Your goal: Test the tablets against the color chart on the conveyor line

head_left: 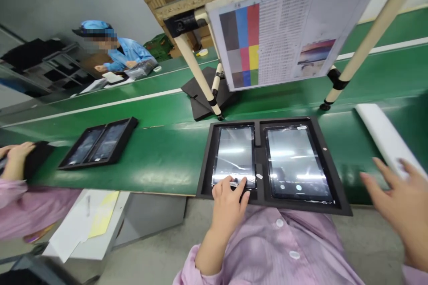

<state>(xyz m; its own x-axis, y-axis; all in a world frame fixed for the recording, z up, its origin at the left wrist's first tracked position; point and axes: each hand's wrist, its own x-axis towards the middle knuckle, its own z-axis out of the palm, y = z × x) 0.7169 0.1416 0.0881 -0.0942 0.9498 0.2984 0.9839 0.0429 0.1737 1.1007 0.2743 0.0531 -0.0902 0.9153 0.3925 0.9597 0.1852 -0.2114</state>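
A black foam tray with two compartments lies in front of me at the table's near edge. The left compartment holds a tablet and the right one a larger tablet, both screens dark and glossy with reflections. My left hand rests its fingertips on the lower edge of the left tablet, by a small white label, index finger stretched and thumb apart. Out to the right, my right hand is open, fingers spread, over the table beside a long white bar. Whether it touches the bar I cannot tell.
A second black tray with two wrapped tablets lies to the left. Black foam pieces lie behind a pipe-framed stand bearing a printed chart. A co-worker's hand is at far left; another person works across the green table.
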